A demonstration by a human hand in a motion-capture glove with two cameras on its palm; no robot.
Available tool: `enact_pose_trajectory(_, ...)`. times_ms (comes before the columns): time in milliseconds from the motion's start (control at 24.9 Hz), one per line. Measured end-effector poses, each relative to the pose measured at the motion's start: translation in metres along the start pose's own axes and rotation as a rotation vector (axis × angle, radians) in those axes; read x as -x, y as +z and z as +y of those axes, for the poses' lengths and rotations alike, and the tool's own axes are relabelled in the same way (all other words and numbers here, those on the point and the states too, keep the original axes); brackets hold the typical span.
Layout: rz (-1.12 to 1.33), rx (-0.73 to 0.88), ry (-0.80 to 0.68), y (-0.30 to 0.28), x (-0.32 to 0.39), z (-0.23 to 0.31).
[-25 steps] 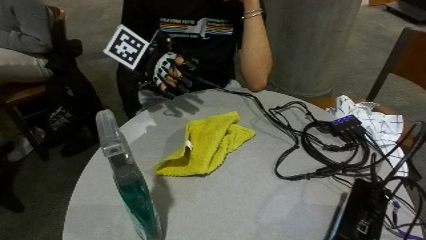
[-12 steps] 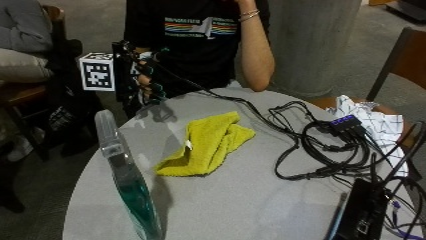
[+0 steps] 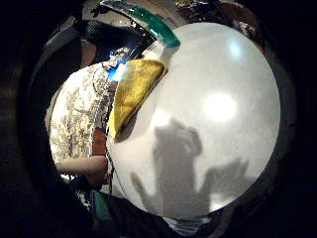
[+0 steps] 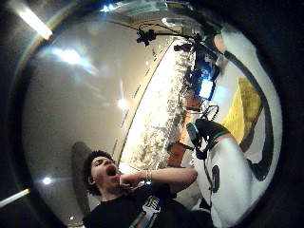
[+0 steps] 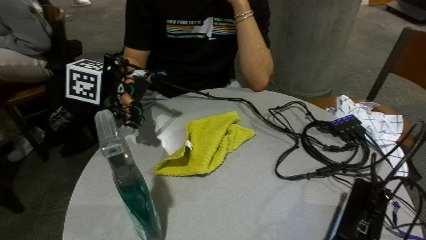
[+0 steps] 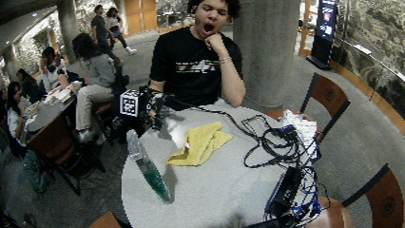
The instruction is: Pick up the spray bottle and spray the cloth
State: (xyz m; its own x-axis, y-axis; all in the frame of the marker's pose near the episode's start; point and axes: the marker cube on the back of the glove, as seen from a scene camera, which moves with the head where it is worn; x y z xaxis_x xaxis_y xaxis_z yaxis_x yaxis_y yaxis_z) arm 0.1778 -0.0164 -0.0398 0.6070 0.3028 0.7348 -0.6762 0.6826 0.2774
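- A round grey tabletop (image 5: 266, 200) filled the lower frame of the outside view, in a busy hall with a concrete pillar behind
- The spray bottle (image 5: 126, 180) stood at lower left, tall, clear, with green liquid low inside
- The yellow cloth (image 5: 203, 145) lay crumpled at centre, apart from the bottle
- The gloved right hand (image 5: 130, 97) hovered at upper left, fingers relaxed, holding nothing
- The bottle looked light, smooth and tippy; its narrow upper body seemed the best hold
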Motion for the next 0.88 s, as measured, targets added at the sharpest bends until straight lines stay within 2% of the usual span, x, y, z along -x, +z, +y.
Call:
enact_pose_trajectory(481,0.082,-0.077,0.045,0.004,-0.026,-0.130)
enact_pose_trajectory(882,0.099,-0.123,0.125,0.013,-0.045,-0.189)
